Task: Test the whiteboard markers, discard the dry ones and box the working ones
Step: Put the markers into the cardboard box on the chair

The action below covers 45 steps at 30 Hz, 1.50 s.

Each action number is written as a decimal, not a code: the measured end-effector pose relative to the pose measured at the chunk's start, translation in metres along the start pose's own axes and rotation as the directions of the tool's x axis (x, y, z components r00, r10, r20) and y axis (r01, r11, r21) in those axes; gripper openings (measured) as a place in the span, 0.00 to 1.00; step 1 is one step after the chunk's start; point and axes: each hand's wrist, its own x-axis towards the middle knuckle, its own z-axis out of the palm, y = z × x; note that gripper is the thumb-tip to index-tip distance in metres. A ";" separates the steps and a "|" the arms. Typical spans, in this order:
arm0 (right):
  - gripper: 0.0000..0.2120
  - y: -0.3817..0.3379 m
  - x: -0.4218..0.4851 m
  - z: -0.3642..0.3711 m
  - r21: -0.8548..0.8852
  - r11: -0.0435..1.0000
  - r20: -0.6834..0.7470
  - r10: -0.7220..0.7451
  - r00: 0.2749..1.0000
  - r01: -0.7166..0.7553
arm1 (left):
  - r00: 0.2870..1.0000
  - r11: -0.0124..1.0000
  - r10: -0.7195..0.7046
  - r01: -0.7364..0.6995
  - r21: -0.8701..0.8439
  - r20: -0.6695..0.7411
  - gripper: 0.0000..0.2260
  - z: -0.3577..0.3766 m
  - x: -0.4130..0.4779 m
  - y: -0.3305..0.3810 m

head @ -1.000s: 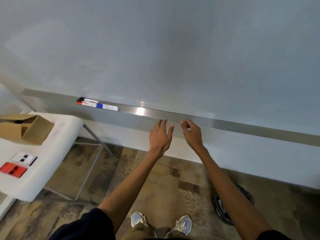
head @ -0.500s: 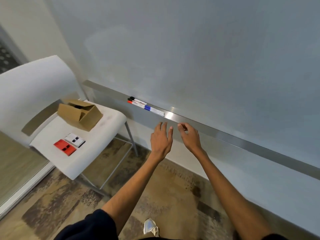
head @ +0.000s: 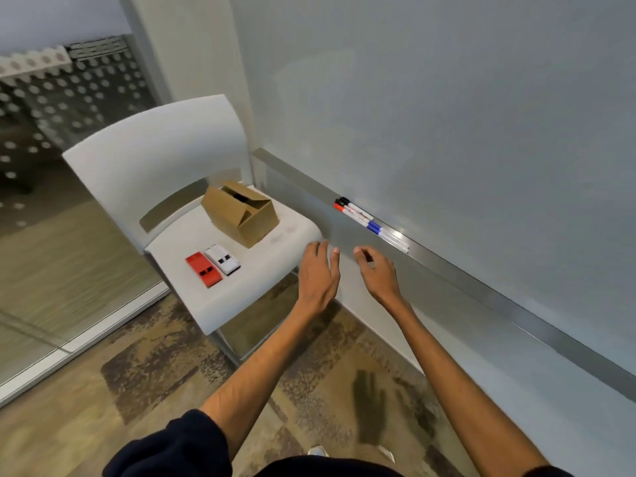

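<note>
Apparently dark item [head: 238,196] inside open cardboard box [head: 241,223] on chair [head: 155,149].

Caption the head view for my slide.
Left hand and right hand, both empty, hover near markers on the whiteboard tray, beside a chair holding an open cardboard box.

Illumination: even, diffuse, moderately bright. Faint sheen on the whiteboard [head: 447,98]; specular glare on the metal ledge [head: 475,287], right of centre. Soft shadow on the floor [head: 370,413], lower centre. Motion blur at left edge; wide-angle distortion toward frame edges.
</note>
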 end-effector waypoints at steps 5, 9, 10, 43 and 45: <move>0.15 -0.030 0.030 0.034 0.005 0.999 0.091 -0.040 0.995 0.040 | 0.995 0.997 -0.070 0.072 0.019 -0.074 0.22 -0.027 0.018 -0.031; 0.14 -0.043 0.058 0.069 0.046 0.996 0.177 -0.086 0.980 0.079 | 0.982 0.989 -0.136 0.142 0.036 -0.132 0.22 -0.038 0.039 -0.060; 0.14 -0.044 0.066 0.078 0.047 0.995 0.194 -0.094 0.976 0.086 | 0.978 0.987 -0.148 0.156 0.042 -0.148 0.22 -0.039 0.045 -0.066; 0.30 -0.089 0.314 0.219 -0.051 0.946 0.630 -0.218 0.745 0.319 | 0.824 0.862 -0.409 0.490 0.131 -0.392 0.17 -0.067 0.259 -0.176; 0.30 -0.094 0.324 0.233 -0.079 0.950 0.626 -0.189 0.756 0.303 | 0.819 0.856 -0.440 0.507 0.104 -0.369 0.19 -0.075 0.273 -0.184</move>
